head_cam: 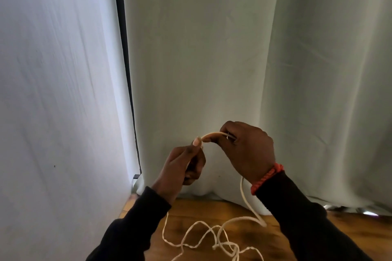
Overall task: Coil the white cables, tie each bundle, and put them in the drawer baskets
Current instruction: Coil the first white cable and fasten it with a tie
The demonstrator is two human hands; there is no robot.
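Cloth, wood and cord

Soft matt cloth curtain; smooth shiny wood table; thin white cable; braided orange wristband.

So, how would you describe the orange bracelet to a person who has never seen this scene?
Find the pale curtain at the back, then the two hands holding a white cable before it. The bracelet sits on the right hand's wrist, above the black sleeve: a braided band, the only orange thing here.

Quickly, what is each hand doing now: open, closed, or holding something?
Left hand: closed, pinching the white cable near its end.
Right hand: closed, gripping the same cable, which hangs down to the wooden surface.
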